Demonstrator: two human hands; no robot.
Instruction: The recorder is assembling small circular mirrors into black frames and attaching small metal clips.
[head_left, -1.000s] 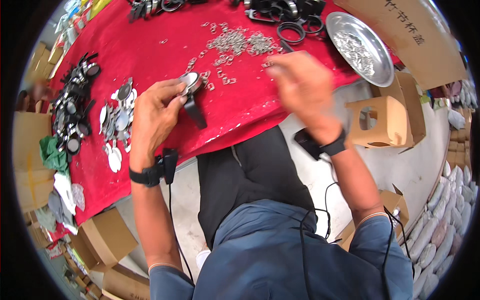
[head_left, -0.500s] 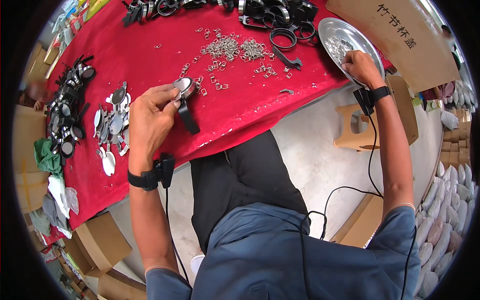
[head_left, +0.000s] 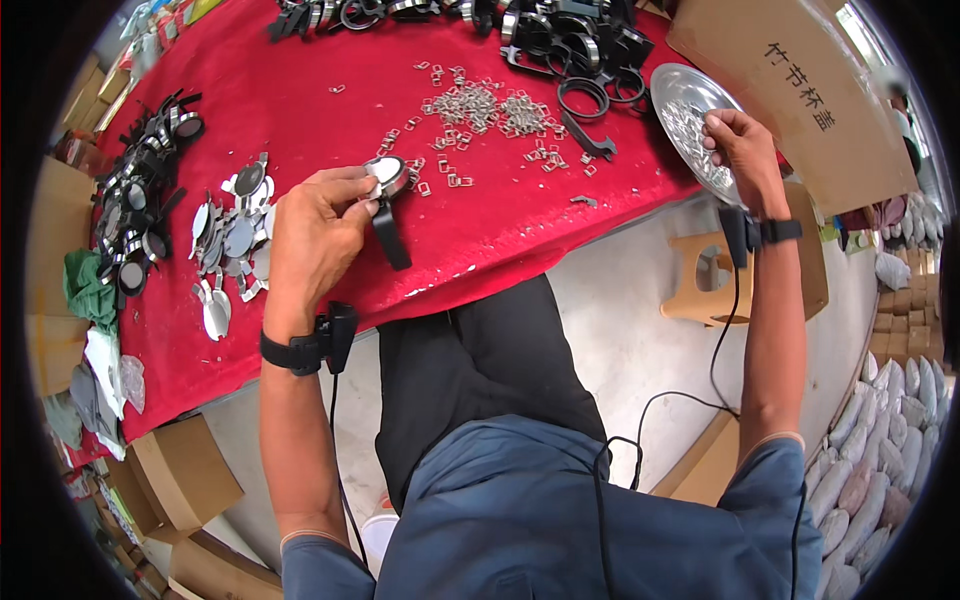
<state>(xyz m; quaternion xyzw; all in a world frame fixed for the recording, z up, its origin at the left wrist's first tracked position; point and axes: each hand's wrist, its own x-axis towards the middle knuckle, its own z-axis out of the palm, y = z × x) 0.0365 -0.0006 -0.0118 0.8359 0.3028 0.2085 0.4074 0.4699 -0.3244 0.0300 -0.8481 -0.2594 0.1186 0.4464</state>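
My left hand [head_left: 320,225] pinches a round cup lid [head_left: 390,178] between thumb and fingers. The lid has a pale disc, a silver rim and a black strap-like arm hanging down from it. On the right, my right hand [head_left: 742,155] is over a shiny metal dish [head_left: 718,90] of small silver metal pieces [head_left: 686,135]. Its thumb and fingertips are pressed together, and anything between them is too small to make out. Beyond the left hand, small bent metal clips [head_left: 468,108] lie heaped and scattered on the red cloth [head_left: 270,120].
Black ring parts [head_left: 585,97] are heaped at the far edge. Flat disc pieces [head_left: 238,240] and black-and-silver lids [head_left: 130,215] lie at the left. A cardboard box [head_left: 790,100] stands behind the dish; a tan stool [head_left: 690,278] is below the table edge.
My right hand has lifted from the small pieces in the dish, fingertips closed. My left hand keeps hold of the lid. The whole view has shifted slightly.
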